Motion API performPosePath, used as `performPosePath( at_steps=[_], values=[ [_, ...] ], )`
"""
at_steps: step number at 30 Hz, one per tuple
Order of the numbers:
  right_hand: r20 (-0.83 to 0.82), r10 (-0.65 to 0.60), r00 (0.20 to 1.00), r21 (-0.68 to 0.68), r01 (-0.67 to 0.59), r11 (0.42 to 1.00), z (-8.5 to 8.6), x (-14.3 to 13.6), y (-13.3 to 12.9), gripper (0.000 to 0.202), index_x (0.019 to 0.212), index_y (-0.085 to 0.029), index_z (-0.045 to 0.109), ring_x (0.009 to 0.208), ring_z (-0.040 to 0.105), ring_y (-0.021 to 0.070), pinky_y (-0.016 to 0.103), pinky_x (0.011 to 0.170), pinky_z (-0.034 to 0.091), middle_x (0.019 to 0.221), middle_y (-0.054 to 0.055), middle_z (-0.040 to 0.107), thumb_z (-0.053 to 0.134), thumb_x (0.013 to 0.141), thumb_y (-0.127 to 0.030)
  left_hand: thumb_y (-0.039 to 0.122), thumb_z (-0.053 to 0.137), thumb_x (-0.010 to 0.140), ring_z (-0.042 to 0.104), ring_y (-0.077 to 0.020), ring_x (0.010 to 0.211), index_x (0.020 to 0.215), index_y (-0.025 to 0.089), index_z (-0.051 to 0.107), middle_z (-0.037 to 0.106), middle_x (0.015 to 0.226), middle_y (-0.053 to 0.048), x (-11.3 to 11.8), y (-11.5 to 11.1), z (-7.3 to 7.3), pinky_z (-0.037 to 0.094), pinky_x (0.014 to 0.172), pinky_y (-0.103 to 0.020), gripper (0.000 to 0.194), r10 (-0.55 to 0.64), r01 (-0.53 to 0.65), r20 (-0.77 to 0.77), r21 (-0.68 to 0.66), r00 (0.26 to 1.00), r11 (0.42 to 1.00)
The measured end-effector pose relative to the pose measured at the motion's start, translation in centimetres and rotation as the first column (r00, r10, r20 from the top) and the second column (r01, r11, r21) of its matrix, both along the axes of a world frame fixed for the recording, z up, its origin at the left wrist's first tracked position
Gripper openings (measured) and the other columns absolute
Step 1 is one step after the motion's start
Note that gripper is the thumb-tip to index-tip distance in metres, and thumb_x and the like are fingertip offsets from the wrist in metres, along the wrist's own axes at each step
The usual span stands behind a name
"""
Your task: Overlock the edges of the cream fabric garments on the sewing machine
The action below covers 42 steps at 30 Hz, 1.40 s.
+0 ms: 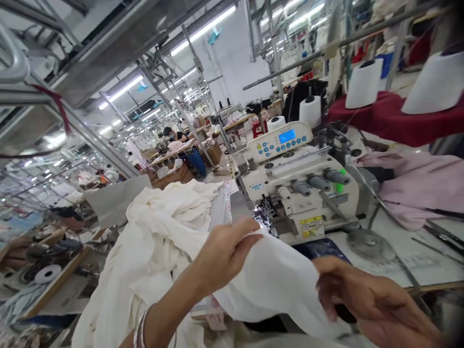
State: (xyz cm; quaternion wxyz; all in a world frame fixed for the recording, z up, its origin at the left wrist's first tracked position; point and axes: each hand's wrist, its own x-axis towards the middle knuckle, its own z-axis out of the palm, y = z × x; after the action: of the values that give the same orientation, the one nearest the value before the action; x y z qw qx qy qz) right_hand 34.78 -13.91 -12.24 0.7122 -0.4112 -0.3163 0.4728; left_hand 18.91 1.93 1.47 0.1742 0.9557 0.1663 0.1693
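Observation:
My left hand [229, 246] pinches the upper edge of a white fabric piece [277, 280], close to the needle area of an overlock sewing machine [300, 188]. My right hand [357, 292] has its fingers curled at the right edge of the same piece, which hangs stretched between both hands. Part of the right hand's grip is hidden behind its own fingers. A large heap of white fabric [155, 256] lies left of the machine, beneath and beside my left forearm. The machine's control panel [281, 140] shows a lit blue screen.
White thread cones [364, 84] stand at the upper right beside dark red fabric [406, 116]. Pink fabric [416, 188] and scissors [444, 237] lie on the table's right side. Farther back, a person [176, 135] sits at another table. A metal rail [90, 130] slants across the left.

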Motion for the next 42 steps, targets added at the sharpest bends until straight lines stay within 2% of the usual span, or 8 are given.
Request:
performPosePath(
  at_steps=[3, 6, 11, 15, 20, 28, 32, 42],
  values=[
    [-0.199, 0.016, 0.980, 0.132, 0.010, 0.991, -0.4, -1.7, 3.1, 0.044, 0.049, -0.020, 0.048, 0.079, 0.062, 0.0250, 0.034, 0.069, 0.048, 0.101, 0.008, 0.070, 0.081, 0.062, -0.046, 0.034, 0.041, 0.097, 0.062, -0.0138, 0.075, 0.100, 0.021, 0.062, 0.068, 0.085, -0.002, -0.4, 2.9, -0.7, 0.043, 0.069, -0.022, 0.025, 0.021, -0.019, -0.085, 0.022, 0.996, 1.000],
    [-0.356, -0.053, 0.933, -0.147, 0.000, 0.989, -3.1, -3.7, 5.4, 0.043, 0.063, -0.021, 0.054, 0.059, 0.056, 0.0148, 0.023, 0.056, 0.041, 0.064, -0.001, 0.061, 0.083, 0.060, -0.053, 0.045, 0.048, 0.093, 0.061, -0.0147, 0.071, 0.096, 0.022, 0.063, 0.067, 0.078, 0.000, -0.1, 5.3, -3.2, 0.041, 0.065, -0.022, 0.027, 0.057, -0.076, -0.291, -0.054, 0.955, 0.996],
    [-0.202, 0.017, 0.979, -0.271, -0.072, 0.960, -6.8, -6.1, 6.9, 0.060, 0.098, -0.018, 0.062, 0.049, 0.051, 0.0138, 0.025, 0.050, 0.037, 0.058, -0.003, 0.057, 0.071, 0.066, -0.068, 0.044, 0.038, 0.096, 0.057, -0.0155, 0.063, 0.097, 0.021, 0.057, 0.062, 0.070, 0.002, 0.3, 7.0, -6.9, 0.037, 0.061, -0.025, 0.029, 0.160, -0.177, -0.298, -0.031, 0.941, 0.984],
    [-0.016, 0.071, 0.997, -0.283, -0.073, 0.956, -5.8, -6.3, 6.8, 0.041, 0.080, -0.017, 0.066, 0.055, 0.048, 0.0143, 0.026, 0.053, 0.037, 0.061, -0.001, 0.055, 0.074, 0.070, -0.055, 0.043, 0.052, 0.089, 0.062, -0.0187, 0.075, 0.093, 0.021, 0.055, 0.067, 0.083, -0.001, 0.2, 6.8, -7.4, 0.039, 0.069, -0.028, 0.022, 0.211, -0.221, -0.278, -0.003, 0.937, 0.975],
    [0.345, -0.079, 0.935, -0.138, 0.134, 0.981, -4.0, -5.4, 5.5, 0.032, 0.065, -0.020, 0.059, 0.076, 0.055, 0.0188, 0.026, 0.071, 0.042, 0.080, 0.002, 0.059, 0.061, 0.085, -0.045, 0.039, 0.053, 0.088, 0.063, -0.0174, 0.071, 0.084, 0.022, 0.053, 0.068, 0.081, 0.001, 0.4, 7.3, -8.2, 0.040, 0.067, -0.028, 0.018, 0.342, -0.342, -0.214, 0.038, 0.915, 0.939],
    [0.101, -0.011, 0.995, -0.288, 0.040, 0.957, -6.0, -5.7, 5.7, 0.046, 0.105, -0.023, 0.060, 0.069, 0.058, 0.0196, 0.030, 0.069, 0.048, 0.075, 0.001, 0.066, 0.067, 0.077, -0.059, 0.031, 0.049, 0.089, 0.069, -0.0207, 0.076, 0.092, 0.022, 0.050, 0.072, 0.081, -0.001, 1.1, 5.8, -9.0, 0.039, 0.061, -0.027, 0.009, 0.429, -0.415, -0.171, 0.110, 0.887, 0.903],
    [-0.049, -0.017, 0.999, -0.298, 0.002, 0.955, -4.2, -5.0, 6.5, 0.039, 0.084, -0.020, 0.068, 0.071, 0.057, 0.0205, 0.028, 0.066, 0.047, 0.073, 0.003, 0.066, 0.070, 0.074, -0.058, 0.033, 0.045, 0.092, 0.069, -0.0201, 0.072, 0.096, 0.023, 0.048, 0.072, 0.080, 0.000, 1.1, 4.3, -9.6, 0.037, 0.057, -0.027, 0.011, 0.412, -0.392, -0.142, 0.149, 0.900, 0.908],
    [0.107, -0.378, 0.920, -0.391, 0.388, 0.835, -1.9, -5.3, 7.7, 0.040, 0.063, -0.018, 0.057, 0.053, 0.036, 0.0090, 0.016, 0.045, 0.029, 0.057, -0.004, 0.048, 0.073, 0.070, -0.054, 0.025, 0.055, 0.088, 0.065, -0.0144, 0.059, 0.089, 0.022, 0.047, 0.067, 0.072, 0.004, 0.8, 5.7, -10.1, 0.038, 0.055, -0.023, 0.008, 0.453, -0.442, -0.022, 0.189, 0.891, 0.877]
  ],
)
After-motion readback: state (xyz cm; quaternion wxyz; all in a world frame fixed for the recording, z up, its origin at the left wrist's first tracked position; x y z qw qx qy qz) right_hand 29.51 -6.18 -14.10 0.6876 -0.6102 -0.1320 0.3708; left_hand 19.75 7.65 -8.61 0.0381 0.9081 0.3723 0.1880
